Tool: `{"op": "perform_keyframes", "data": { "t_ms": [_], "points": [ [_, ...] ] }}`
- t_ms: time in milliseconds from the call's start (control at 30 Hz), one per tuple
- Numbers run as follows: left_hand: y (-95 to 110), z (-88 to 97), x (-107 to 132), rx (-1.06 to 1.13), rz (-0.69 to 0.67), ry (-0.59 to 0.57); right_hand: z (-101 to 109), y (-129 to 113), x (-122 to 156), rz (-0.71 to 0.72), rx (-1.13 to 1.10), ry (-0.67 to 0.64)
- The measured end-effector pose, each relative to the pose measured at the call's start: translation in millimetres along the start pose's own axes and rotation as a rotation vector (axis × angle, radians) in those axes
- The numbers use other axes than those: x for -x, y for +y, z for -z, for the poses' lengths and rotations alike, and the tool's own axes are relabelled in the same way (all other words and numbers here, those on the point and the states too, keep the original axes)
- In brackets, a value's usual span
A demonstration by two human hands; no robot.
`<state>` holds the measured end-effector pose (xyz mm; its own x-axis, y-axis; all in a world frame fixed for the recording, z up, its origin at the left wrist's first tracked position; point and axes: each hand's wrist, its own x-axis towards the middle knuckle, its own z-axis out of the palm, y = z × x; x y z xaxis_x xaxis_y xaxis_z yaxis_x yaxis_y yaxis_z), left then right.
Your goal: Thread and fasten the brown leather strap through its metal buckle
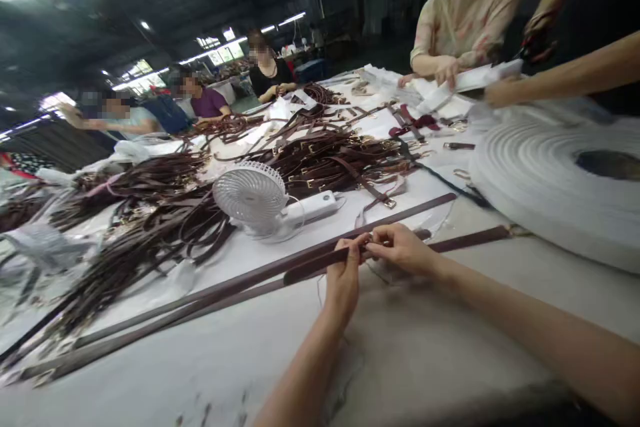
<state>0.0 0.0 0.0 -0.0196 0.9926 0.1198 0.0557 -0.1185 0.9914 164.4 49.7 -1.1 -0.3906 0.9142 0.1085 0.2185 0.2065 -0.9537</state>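
Both of my hands meet over a dark brown leather belt point(315, 265) above the white table. My left hand point(344, 275) is closed round the strap, thumb on top, with the belt's rounded end pointing left. Close beside it, the fingertips of my right hand point(400, 248) pinch the same belt; the exact spot is hidden by the fingers. Beneath and behind the hands lie more long brown belts point(215, 295), running from lower left to upper right. One strap point(473, 238) passes out to the right, past my right wrist, with a metal piece at its end.
A white handheld fan point(250, 195) lies just beyond my hands. Behind it are heaps of brown belts point(320, 163) with gold buckles. At right sits a big white roll of strip material point(540, 180). Several people work round the table; a co-worker's forearm point(575, 77) reaches in from the right.
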Motion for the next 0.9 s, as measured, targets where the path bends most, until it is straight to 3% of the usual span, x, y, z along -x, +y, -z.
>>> {"op": "perform_keyframes", "data": {
  "t_ms": [333,567,800,900],
  "points": [
    [-17.1,2.0,-2.7,0.123,0.113,-0.011,2.9,6.9,2.2,0.0,-0.065,-0.033],
    [-14.7,2.0,-4.0,0.181,0.121,-0.027,4.1,8.3,1.9,0.028,-0.046,-0.037],
    [-7.1,0.0,1.0,-0.11,-0.097,-0.053,4.8,0.3,2.3,0.003,0.103,0.003],
    [-8.9,-5.1,4.7,-0.251,-0.21,-0.056,2.2,-4.8,4.8,-0.011,0.211,0.082]
  ]
}}
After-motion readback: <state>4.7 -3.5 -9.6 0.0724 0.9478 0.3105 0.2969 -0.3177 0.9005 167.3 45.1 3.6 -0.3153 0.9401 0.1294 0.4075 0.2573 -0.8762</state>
